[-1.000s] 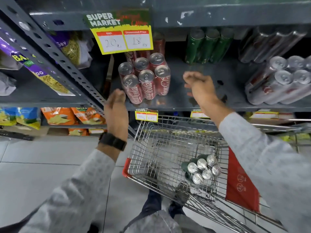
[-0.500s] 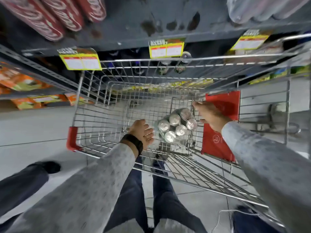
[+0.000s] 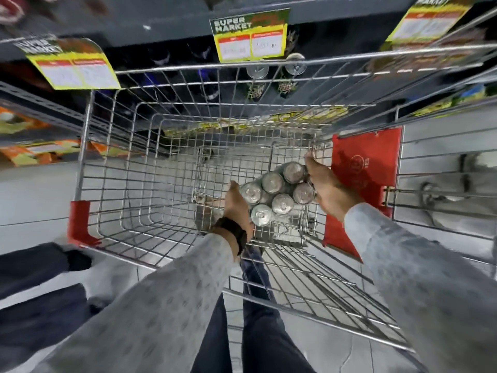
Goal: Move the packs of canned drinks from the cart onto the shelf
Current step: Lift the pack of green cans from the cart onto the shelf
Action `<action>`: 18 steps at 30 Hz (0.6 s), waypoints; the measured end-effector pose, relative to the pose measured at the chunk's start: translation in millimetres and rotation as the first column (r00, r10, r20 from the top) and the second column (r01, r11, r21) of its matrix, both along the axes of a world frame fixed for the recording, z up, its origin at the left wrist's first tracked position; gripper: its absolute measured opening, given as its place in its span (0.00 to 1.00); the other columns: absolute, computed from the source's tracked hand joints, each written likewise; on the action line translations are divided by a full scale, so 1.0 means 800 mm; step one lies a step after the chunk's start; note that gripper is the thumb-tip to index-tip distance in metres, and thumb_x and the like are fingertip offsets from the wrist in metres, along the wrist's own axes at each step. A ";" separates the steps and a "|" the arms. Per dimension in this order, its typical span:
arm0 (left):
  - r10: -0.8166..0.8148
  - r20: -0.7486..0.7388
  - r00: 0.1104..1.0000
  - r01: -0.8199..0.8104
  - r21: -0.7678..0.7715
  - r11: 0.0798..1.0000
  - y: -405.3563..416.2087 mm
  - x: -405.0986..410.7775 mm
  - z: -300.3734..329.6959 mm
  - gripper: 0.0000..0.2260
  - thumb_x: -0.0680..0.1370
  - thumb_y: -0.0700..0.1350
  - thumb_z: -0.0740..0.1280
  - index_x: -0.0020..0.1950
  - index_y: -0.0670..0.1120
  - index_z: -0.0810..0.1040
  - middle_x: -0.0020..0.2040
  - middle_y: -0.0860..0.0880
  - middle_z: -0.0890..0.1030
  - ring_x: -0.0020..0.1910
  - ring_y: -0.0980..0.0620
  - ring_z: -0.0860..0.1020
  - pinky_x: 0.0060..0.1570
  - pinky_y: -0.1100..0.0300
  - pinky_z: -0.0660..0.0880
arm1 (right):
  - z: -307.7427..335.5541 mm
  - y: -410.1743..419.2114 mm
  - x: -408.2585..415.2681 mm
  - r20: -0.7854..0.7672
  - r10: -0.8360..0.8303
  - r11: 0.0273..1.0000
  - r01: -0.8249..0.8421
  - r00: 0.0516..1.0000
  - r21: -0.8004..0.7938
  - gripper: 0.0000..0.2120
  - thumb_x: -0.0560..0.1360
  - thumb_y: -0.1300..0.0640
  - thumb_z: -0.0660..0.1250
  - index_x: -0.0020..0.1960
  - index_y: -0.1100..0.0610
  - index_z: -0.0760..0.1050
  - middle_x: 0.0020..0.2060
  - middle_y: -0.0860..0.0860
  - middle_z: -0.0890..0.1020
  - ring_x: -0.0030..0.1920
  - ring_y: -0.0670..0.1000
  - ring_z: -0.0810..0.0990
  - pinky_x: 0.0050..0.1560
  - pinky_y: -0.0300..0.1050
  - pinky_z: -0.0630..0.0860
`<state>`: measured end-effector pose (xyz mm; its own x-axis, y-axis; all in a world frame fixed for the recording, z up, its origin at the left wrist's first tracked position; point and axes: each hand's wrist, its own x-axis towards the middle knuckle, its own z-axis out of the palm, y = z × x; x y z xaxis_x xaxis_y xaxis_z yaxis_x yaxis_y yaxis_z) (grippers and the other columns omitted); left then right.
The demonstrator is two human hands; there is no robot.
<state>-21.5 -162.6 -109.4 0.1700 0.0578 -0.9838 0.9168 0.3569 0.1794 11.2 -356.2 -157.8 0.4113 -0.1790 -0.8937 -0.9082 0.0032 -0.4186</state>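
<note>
A pack of cans (image 3: 277,193) with silver tops stands upright at the right end of the wire cart (image 3: 166,146). My left hand (image 3: 238,204) presses against the pack's left side, a dark watch on the wrist. My right hand (image 3: 326,188) cups the pack's right side, fingers along the cart's wire wall. Both hands clasp the pack between them. The dark shelf (image 3: 161,20) runs across the top of the view, with price tags (image 3: 248,36) hanging from its edge.
A red plastic flap (image 3: 363,168) sits at the cart's right end and a red corner guard (image 3: 79,222) at its left. Dark cans (image 3: 293,74) stand on a lower shelf behind the cart. Snack packets (image 3: 35,149) lie at left. My legs are below.
My hands left the shelf where the red can pack stands, dropped into the cart, and closed on both sides of the pack. The view tilted down.
</note>
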 end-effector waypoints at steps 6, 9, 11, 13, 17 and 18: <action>-0.057 0.085 0.995 0.060 -0.034 0.998 0.031 -0.003 0.094 0.34 0.83 0.67 0.46 0.79 0.46 0.67 0.79 0.41 0.71 0.72 0.43 0.74 0.75 0.44 0.67 | 0.136 0.050 0.007 -0.023 -0.026 0.997 0.024 0.999 -0.071 0.33 0.81 0.34 0.54 0.78 0.53 0.66 0.77 0.55 0.69 0.74 0.58 0.70 0.75 0.60 0.65; -0.031 0.168 0.985 0.044 -0.075 0.996 0.056 -0.015 0.150 0.35 0.80 0.71 0.47 0.74 0.48 0.71 0.78 0.44 0.72 0.75 0.42 0.72 0.78 0.39 0.63 | 0.211 0.065 0.006 -0.009 -0.004 0.996 0.003 1.000 -0.093 0.33 0.82 0.35 0.53 0.79 0.54 0.63 0.79 0.56 0.66 0.77 0.58 0.66 0.77 0.57 0.60; -0.017 0.246 0.969 0.036 -0.073 0.997 0.074 -0.019 0.191 0.38 0.79 0.72 0.47 0.73 0.45 0.74 0.73 0.42 0.78 0.71 0.42 0.75 0.77 0.43 0.64 | 0.266 0.069 0.002 0.028 -0.001 0.996 0.003 1.000 -0.087 0.32 0.82 0.35 0.54 0.78 0.54 0.65 0.77 0.55 0.69 0.70 0.57 0.73 0.71 0.55 0.65; -0.071 0.286 0.956 0.082 -0.028 0.996 0.090 -0.017 0.234 0.41 0.78 0.74 0.48 0.71 0.43 0.77 0.69 0.42 0.80 0.68 0.43 0.77 0.76 0.48 0.63 | 0.315 0.069 -0.005 0.092 0.011 0.998 -0.006 0.996 -0.061 0.30 0.80 0.33 0.55 0.73 0.49 0.72 0.68 0.51 0.78 0.58 0.52 0.79 0.65 0.55 0.71; -0.077 0.426 0.901 0.075 0.022 0.997 0.106 0.001 0.322 0.54 0.69 0.79 0.56 0.82 0.42 0.62 0.81 0.40 0.66 0.79 0.41 0.68 0.81 0.40 0.59 | 0.401 0.067 -0.001 0.218 0.034 0.998 -0.023 0.975 -0.053 0.30 0.79 0.30 0.53 0.65 0.50 0.78 0.55 0.46 0.84 0.52 0.48 0.81 0.62 0.56 0.76; -0.057 0.487 0.871 0.045 0.037 0.998 0.108 0.005 0.338 0.52 0.69 0.78 0.58 0.82 0.42 0.63 0.80 0.40 0.69 0.78 0.42 0.71 0.80 0.42 0.62 | 0.420 0.067 0.005 0.244 0.040 0.999 -0.031 0.969 -0.042 0.31 0.78 0.30 0.53 0.65 0.50 0.79 0.55 0.47 0.85 0.52 0.48 0.82 0.58 0.55 0.77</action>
